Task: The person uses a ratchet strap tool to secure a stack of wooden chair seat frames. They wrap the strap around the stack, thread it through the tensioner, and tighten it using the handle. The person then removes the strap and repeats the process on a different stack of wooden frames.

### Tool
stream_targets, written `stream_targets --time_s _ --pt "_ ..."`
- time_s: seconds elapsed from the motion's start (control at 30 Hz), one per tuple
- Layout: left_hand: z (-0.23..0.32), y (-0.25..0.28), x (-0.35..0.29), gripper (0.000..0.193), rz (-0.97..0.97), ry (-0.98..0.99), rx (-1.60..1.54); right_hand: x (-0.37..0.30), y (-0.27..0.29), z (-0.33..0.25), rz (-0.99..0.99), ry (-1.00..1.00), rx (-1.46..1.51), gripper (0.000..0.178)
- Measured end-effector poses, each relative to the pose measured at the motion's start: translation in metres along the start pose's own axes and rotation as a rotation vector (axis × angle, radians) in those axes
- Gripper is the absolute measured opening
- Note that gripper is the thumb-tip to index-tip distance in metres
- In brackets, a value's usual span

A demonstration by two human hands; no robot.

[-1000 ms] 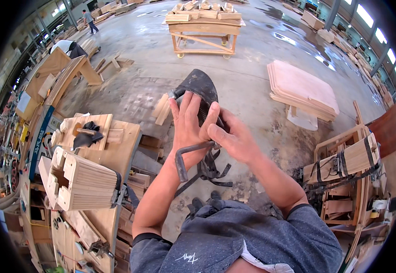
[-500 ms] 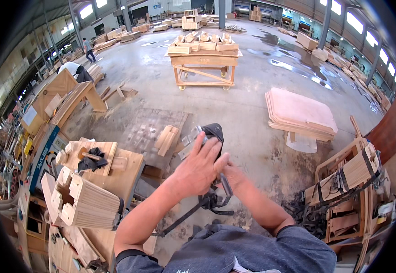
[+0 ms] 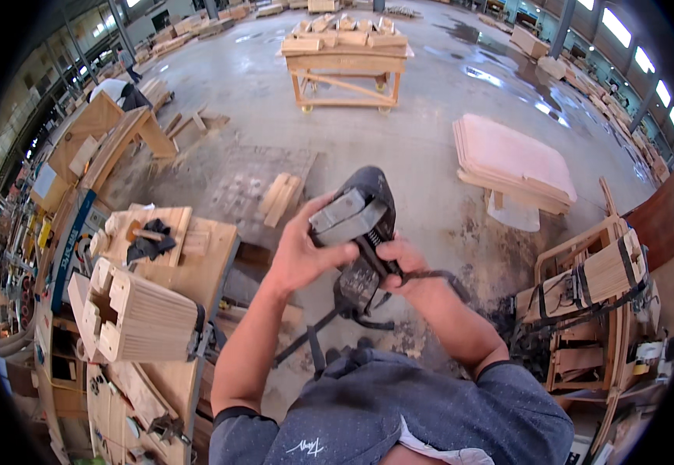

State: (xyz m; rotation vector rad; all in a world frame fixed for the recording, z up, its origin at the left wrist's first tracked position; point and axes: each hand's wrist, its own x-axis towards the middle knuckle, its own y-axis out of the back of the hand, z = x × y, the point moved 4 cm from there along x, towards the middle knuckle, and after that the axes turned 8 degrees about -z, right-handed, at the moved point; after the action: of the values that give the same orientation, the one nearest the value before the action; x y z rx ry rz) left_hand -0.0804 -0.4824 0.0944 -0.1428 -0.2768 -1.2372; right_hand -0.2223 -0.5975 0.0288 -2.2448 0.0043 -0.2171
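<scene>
A ratchet strap (image 3: 342,217) with a grey metal buckle is held up in front of my body. Black webbing loops over its top, and a loose end (image 3: 303,343) trails below. My left hand (image 3: 304,246) grips the buckle's left side, thumb across its lower edge. On the lower right, the fingers of my right hand (image 3: 403,263) are closed round the dark handle part, beside a spring. A short piece of strap sticks out to the right of that hand. Part of the ratchet is hidden behind my fingers.
To my left, a wooden workbench (image 3: 217,252) bears a strapped bundle of slats (image 3: 155,322) and a black cloth (image 3: 149,242). Strapped wooden pieces (image 3: 585,279) stand at right. Ahead are a wheeled wooden cart (image 3: 344,62) and stacked pinkish boards (image 3: 511,159). A person (image 3: 120,93) bends at far left.
My left hand has gone from lying over the top of the ratchet strap to gripping its left side. The buckle is now turned into view, and my right hand's fingers show.
</scene>
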Motion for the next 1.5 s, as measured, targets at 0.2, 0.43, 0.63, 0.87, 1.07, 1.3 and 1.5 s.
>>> stream_targets --time_s 0.2,0.43,0.63,0.87,1.07,1.3,1.5 --pt "0.003 0.006 0.005 0.052 0.108 0.122 0.111 -0.006 0.004 -0.017 0.277 -0.129 -0.260 0.041" --pt "0.014 0.041 0.018 0.055 -0.081 0.457 0.425 -0.019 -0.049 -0.053 0.041 0.515 -1.896 0.098" --pt "0.002 0.032 0.029 0.049 -0.413 0.693 0.346 0.000 -0.075 -0.028 -0.439 0.691 -2.008 0.076" --pt "-0.007 0.027 0.007 0.075 -0.609 0.931 -0.272 0.003 -0.062 -0.023 -0.048 0.457 -1.298 0.038" --pt "-0.025 0.035 -0.012 0.079 -0.404 0.491 -0.438 0.023 -0.075 -0.075 -0.056 0.303 -0.751 0.033" --pt "-0.015 -0.026 -0.021 0.096 -0.375 0.240 -0.620 0.042 -0.119 -0.114 -0.314 0.283 -1.120 0.036" --pt "0.001 -0.042 -0.029 0.062 0.161 -0.085 -0.438 0.038 -0.141 -0.118 0.261 0.335 -1.353 0.056"
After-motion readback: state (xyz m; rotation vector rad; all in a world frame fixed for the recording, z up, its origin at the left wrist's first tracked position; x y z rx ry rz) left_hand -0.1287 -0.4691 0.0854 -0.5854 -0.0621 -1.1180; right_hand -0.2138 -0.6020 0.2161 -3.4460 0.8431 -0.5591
